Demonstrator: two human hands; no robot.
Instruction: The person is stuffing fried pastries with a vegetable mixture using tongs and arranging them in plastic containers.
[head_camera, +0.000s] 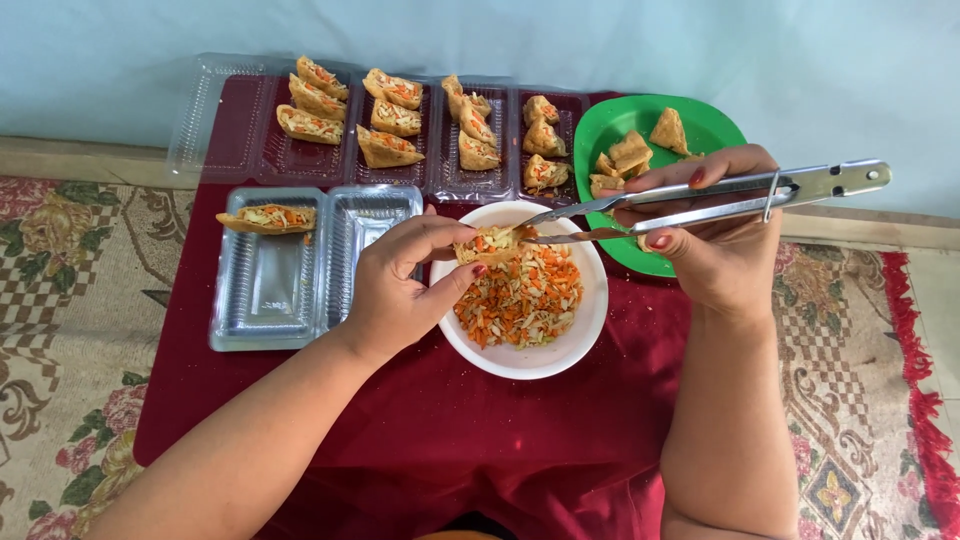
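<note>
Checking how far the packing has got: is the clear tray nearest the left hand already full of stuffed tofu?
No: the clear tray holds only one stuffed tofu piece, at its far left corner.

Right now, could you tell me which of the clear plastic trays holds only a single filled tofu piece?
The near tray, left of the white bowl: one filled piece lies at its far left corner. The trays in the far row each hold three.

- green plate (610, 135) w/ plain tofu puffs (632, 152), top right
- clear trays (400, 150) of stuffed ones at back
- near tray (270, 300), one stuffed piece (268, 218)
- red cloth (440, 430), floral rug (60, 300)
</note>
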